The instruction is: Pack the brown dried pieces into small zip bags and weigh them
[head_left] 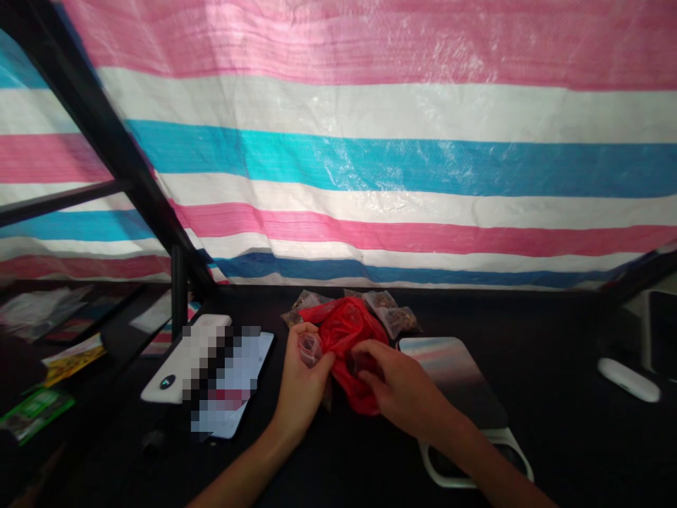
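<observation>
A crumpled red plastic bag point(353, 321) lies at the middle of the black table. My left hand point(302, 381) is at its left side, fingers curled round a small clear plastic bag point(310, 348), with the thumb tip against the red bag. My right hand point(399, 384) is closed at the red bag's right side, thumb and fingers pinching there. A dark patch shows between those fingers, too blurred to make out. Behind the red bag lie several small clear packets point(398, 321) with brownish contents; part of them is hidden under it.
A white power bank point(185, 360) and a lit phone point(240, 384) lie to the left. On the right are a flat tablet-like device point(455, 381) and a white case point(628, 379). Yellow point(74, 360) and green point(37, 415) packets sit far left. A striped sheet point(370, 162) hangs behind.
</observation>
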Tool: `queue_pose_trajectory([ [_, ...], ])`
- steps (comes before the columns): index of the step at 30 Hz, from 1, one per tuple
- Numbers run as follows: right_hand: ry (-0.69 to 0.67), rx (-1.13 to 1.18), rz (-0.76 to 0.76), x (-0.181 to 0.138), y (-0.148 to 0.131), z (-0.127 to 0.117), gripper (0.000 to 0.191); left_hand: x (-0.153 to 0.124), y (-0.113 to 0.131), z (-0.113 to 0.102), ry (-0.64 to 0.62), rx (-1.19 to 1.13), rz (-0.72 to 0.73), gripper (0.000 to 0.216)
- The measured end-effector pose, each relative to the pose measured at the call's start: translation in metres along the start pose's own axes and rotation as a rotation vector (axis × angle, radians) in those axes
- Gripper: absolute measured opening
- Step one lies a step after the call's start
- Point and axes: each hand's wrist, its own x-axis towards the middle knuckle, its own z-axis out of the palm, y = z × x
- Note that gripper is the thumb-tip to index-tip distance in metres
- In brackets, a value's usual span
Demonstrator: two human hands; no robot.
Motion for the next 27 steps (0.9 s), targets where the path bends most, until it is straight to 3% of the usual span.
queue_pose_trajectory([
  [7, 0.045, -0.023, 0.056, 0.002, 0.002, -0.003, 0.026, 0.003, -0.007, -0.003, 0.040, 0.027, 0.005, 0.035],
  [13, -0.015, -0.170, -0.022, 0.005, 0.005, -0.019, 0.037, -0.002, -0.014, -0.003, 0.067, 0.199, 0.157, 0.037],
  [18, -0.073, -0.264, -0.054, 0.006, 0.004, -0.020, 0.037, -0.009, -0.026, -0.001, 0.006, 0.290, 0.199, 0.040],
  [23, -0.083, -0.367, -0.069, 0.005, 0.001, -0.013, 0.036, -0.013, -0.032, 0.000, -0.160, 0.240, 0.127, 0.062],
  [27, -0.102, -0.399, -0.093, 0.004, 0.004, -0.015, 0.038, -0.012, -0.032, -0.002, -0.162, 0.220, 0.162, 0.071],
])
